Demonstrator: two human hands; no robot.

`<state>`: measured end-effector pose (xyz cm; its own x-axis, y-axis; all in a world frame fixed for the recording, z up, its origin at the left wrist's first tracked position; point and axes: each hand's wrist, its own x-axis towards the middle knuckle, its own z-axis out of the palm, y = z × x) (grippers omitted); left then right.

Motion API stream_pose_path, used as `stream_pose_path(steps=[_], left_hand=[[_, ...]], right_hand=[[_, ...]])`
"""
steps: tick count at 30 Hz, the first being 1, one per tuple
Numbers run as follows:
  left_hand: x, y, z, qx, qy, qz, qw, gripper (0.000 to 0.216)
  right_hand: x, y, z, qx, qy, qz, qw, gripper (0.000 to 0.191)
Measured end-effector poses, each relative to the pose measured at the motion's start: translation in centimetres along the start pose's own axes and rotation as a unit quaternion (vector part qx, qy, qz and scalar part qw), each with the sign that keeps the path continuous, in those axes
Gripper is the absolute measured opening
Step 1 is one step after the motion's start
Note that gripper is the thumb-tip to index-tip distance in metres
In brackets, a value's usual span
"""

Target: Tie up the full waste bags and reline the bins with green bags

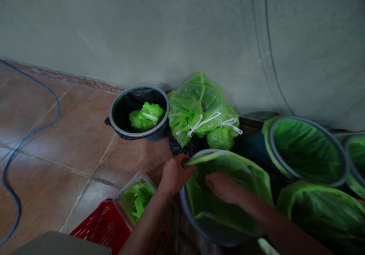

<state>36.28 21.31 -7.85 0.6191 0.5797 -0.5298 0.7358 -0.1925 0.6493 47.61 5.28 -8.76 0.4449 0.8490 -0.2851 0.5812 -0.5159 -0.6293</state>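
A grey bin [190,219] stands just in front of me with a green plastic liner bag [242,175] draped over it. My left hand [174,173] pinches the liner's edge at the bin's left rim, fingers closed on the plastic. Inside the mouth of the bag, my right hand [224,187] lies with its fingers resting on the green plastic; I cannot see whether it grips. Both forearms reach in from the bottom of the view.
A black-lined bin [116,112] holding a tied green bag stands by the wall. Tied green bags [199,110] lie beside it. More green-lined bins [306,148] sit at right. A red basket [104,224] and a blue hose [17,144] lie on the tiled floor at left.
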Motion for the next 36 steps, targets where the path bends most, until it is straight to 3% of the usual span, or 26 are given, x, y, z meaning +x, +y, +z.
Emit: stream_pose_path(steps=[2, 3, 6, 8, 11, 13, 16, 19, 22, 25, 28, 33, 36], left_hand=[[0.0, 0.4, 0.1, 0.046, 0.012, 0.009, 0.999, 0.040], [0.0, 0.6, 0.2, 0.068, 0.021, 0.019, 0.997, 0.043], [0.2, 1.6, 0.5, 0.123, 0.054, 0.077, 0.988, 0.051], [0.6, 2.4, 0.8, 0.150, 0.063, 0.130, 0.978, 0.046], [1.4, 3.3, 1.3, 0.179, 0.039, 0.191, 0.964, 0.023], [2.0, 3.5, 1.5, 0.164, 0.031, 0.196, 0.966, 0.020], [3.1, 3.1, 1.5, 0.061, 0.024, 0.164, 0.984, 0.026], [4.5, 2.7, 1.3, -0.035, -0.002, 0.137, 0.990, 0.030], [6.0, 2.7, 1.4, -0.045, -0.010, 0.113, 0.993, 0.031], [7.2, 2.8, 1.9, -0.031, -0.019, 0.092, 0.995, 0.033], [7.8, 2.5, 2.3, -0.027, -0.037, 0.068, 0.997, 0.031], [7.8, 1.8, 2.7, -0.038, -0.067, 0.011, 0.997, 0.026], [7.3, 1.2, 2.3, -0.037, -0.099, 0.008, 0.994, 0.027]], right_hand=[[-0.1, 0.2, -3.0, -0.019, -0.008, 0.016, 1.000, 0.019], [-0.1, 0.4, -4.5, -0.029, 0.027, 0.031, 0.999, 0.018], [-0.2, 1.8, -7.6, -0.089, 0.214, 0.062, 0.971, 0.030], [-0.2, 3.4, -8.1, -0.131, 0.256, 0.057, 0.956, 0.036], [-0.1, 5.7, -7.3, -0.124, 0.215, 0.060, 0.967, 0.028], [-0.1, 6.4, -6.6, -0.070, 0.189, 0.084, 0.976, 0.030], [0.0, 6.6, -6.1, 0.023, 0.164, 0.120, 0.979, 0.031], [0.8, 6.6, -6.1, 0.035, 0.169, 0.110, 0.979, 0.030], [2.2, 7.2, -6.2, 0.015, 0.171, 0.119, 0.978, 0.030], [3.4, 8.2, -6.4, 0.043, 0.129, 0.154, 0.979, 0.031], [3.8, 9.2, -6.3, 0.115, 0.103, 0.204, 0.967, 0.029], [3.6, 10.3, -5.3, 0.284, 0.060, 0.279, 0.915, 0.028], [3.1, 10.5, -5.2, 0.292, 0.048, 0.286, 0.911, 0.031]])
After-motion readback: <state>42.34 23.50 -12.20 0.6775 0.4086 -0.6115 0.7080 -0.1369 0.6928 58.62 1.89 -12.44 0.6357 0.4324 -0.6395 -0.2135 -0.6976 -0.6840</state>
